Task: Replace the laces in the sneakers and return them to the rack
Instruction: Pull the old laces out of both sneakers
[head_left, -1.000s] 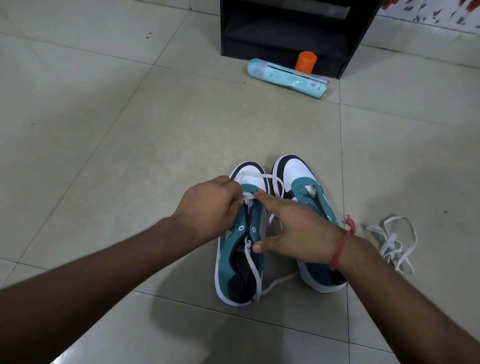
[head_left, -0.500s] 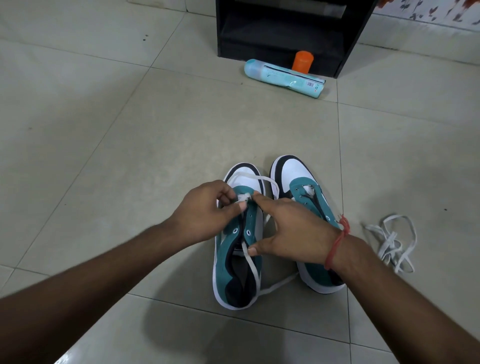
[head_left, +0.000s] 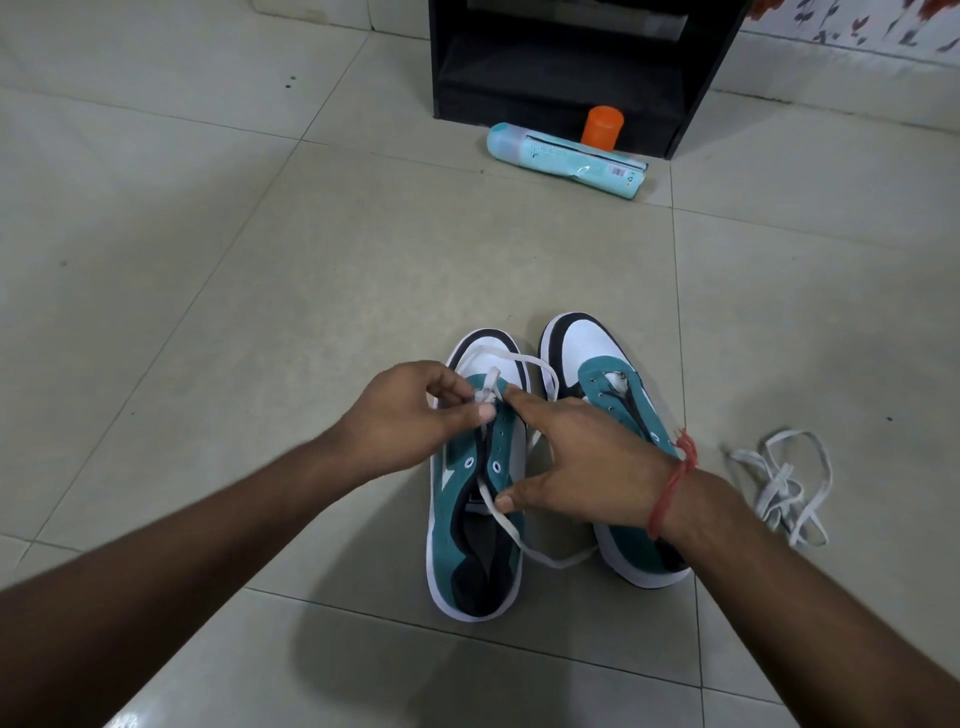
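Teal bottle (head_left: 566, 161): barcode + print, too blurry to read.

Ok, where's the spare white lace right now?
In the head view the loose lace lies in a tangle on the floor tiles at the right, just beyond the right wrist and beside the right-hand sneaker.

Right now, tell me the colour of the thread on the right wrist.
Red thread, head view.
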